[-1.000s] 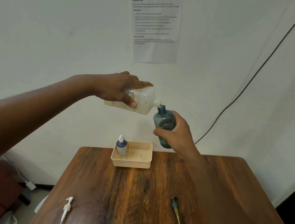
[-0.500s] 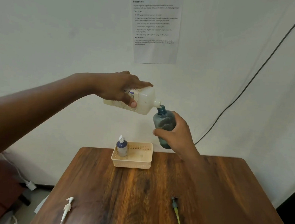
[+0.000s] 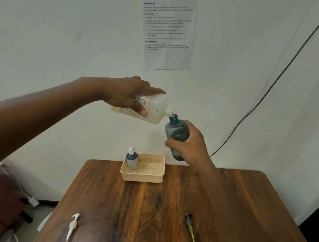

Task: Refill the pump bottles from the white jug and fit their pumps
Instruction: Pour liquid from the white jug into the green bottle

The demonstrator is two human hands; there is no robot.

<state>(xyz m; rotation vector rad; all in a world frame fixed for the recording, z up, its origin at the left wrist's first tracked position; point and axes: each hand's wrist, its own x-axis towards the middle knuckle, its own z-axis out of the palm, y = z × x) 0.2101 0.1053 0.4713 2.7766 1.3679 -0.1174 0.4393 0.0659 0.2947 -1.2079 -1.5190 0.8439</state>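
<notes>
Head view: two bottles (image 3: 176, 136), two loose pumps (image 3: 72, 227).

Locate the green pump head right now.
Head view: the green pump head lies loose on the wooden table, near-right, below the right hand.

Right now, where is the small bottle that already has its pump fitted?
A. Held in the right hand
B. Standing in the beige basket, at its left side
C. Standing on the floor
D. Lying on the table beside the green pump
B: the small bottle, white pump on, stands upright inside the beige basket, at its left side.
</notes>
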